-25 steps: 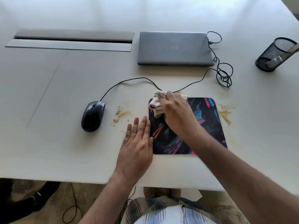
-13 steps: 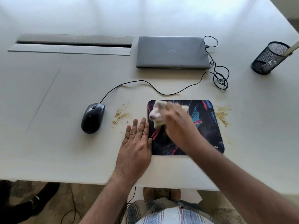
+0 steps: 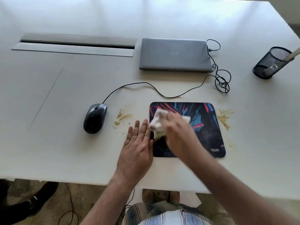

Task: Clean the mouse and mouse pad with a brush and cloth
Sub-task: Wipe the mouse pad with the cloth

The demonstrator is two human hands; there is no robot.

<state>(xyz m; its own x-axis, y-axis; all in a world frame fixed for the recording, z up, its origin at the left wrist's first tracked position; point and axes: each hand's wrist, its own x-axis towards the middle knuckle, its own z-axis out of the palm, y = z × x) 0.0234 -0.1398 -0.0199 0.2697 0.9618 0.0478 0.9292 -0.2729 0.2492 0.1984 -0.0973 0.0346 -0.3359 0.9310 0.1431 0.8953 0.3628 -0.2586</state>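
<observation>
Right hand point(image 3: 178, 135) bunched around a white cloth point(image 3: 158, 122), pressed onto the left half of the pad point(image 3: 203, 127), center-right of frame, all motion-blurred. Left hand point(image 3: 138, 148) flat and released, palm down on the table point(image 3: 65, 151), fingers against the pad's left edge. Mouse point(image 3: 95, 118) sitting left of center, well clear of the pad, cord trailing up to a closed laptop point(image 3: 175, 55). Crumbs point(image 3: 121, 116) between mouse and pad, more crumbs off the pad's right edge. Mesh cup point(image 3: 271, 62) at upper right.
</observation>
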